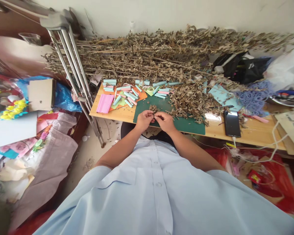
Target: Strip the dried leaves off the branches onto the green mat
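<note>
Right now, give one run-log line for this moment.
left hand, right hand: close together, near edge of green mat | anything held: cannot tell | dried leaves: heaped on mat

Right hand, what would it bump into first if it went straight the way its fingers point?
Most likely the left hand; the right hand points leftward at it from close by, though any gap is unclear.

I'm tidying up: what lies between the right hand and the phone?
The head view shows the green mat with dried leaves on it, then wooden tabletop.
</note>
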`<state>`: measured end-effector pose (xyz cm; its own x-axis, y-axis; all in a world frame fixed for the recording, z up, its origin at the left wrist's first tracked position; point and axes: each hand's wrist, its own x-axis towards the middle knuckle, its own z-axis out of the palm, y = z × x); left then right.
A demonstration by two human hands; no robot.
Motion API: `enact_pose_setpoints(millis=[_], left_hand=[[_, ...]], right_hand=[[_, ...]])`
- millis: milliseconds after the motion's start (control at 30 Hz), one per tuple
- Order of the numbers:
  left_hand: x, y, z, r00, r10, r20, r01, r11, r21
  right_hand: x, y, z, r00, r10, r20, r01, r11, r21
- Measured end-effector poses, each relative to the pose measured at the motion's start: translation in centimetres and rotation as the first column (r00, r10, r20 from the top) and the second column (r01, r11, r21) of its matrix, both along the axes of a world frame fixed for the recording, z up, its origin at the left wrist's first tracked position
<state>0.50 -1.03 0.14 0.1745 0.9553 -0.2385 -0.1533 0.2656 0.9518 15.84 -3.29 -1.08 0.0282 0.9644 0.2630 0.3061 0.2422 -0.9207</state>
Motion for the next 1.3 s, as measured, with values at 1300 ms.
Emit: enact_pose_setpoints(millis=[1300], left_hand=[[0.2,0.3,-0.2,0.997,0.071,0.013,-0.071,0.997,-0.003]], right_hand=[[-0.4,0.0,-0.8,0.996,-0.055,-0.064,0.051,0.997,-0.062]])
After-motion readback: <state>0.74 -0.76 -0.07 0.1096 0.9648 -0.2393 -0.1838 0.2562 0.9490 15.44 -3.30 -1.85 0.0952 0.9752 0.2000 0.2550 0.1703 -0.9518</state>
